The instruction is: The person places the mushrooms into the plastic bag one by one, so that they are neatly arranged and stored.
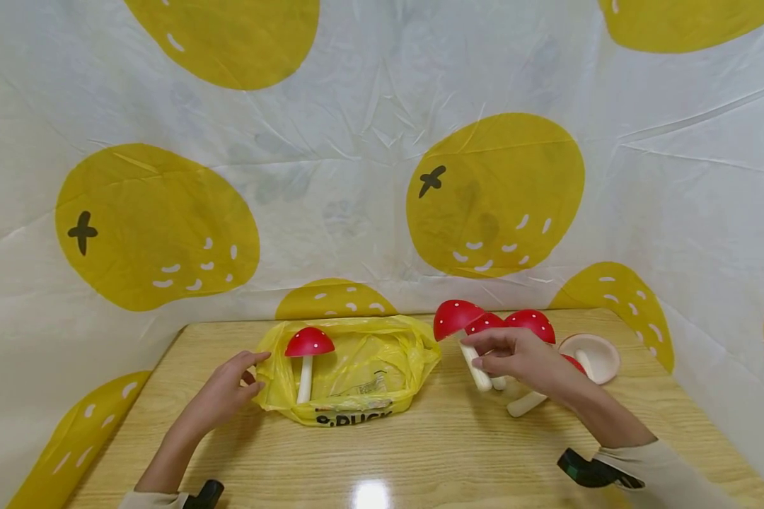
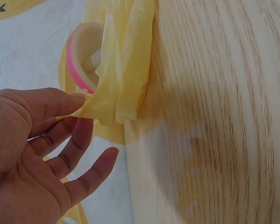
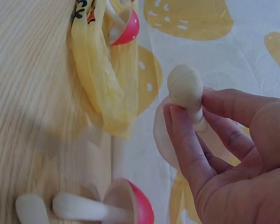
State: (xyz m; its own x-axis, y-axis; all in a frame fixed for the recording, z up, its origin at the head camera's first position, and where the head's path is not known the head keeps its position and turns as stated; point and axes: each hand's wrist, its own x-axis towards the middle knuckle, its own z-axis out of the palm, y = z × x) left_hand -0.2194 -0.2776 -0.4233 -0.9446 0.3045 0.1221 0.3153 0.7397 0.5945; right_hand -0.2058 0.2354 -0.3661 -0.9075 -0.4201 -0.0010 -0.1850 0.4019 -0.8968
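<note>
My left hand [image 1: 229,385] pinches the left edge of a yellow plastic bag [image 1: 267,403] between thumb and fingers, its other fingers spread. The bag lies wide-mouthed on the table, and one toy mushroom [image 1: 308,342] with a red, white-dotted cap stands inside near its left end. To the right of the bag, my right hand [image 1: 516,357] holds another toy mushroom [image 1: 456,319] by its pale stem, cap up and tilted left. In the right wrist view the stem end [image 3: 185,86] shows between thumb and fingers.
Several more red-capped mushrooms [image 1: 531,324] lie on the table behind and beneath my right hand. One mushroom [image 1: 601,360] is turned over, its pale hollow underside showing. A white cloth with yellow fruit prints [image 1: 356,205] hangs along the back and sides of the wooden table [image 1: 280,466].
</note>
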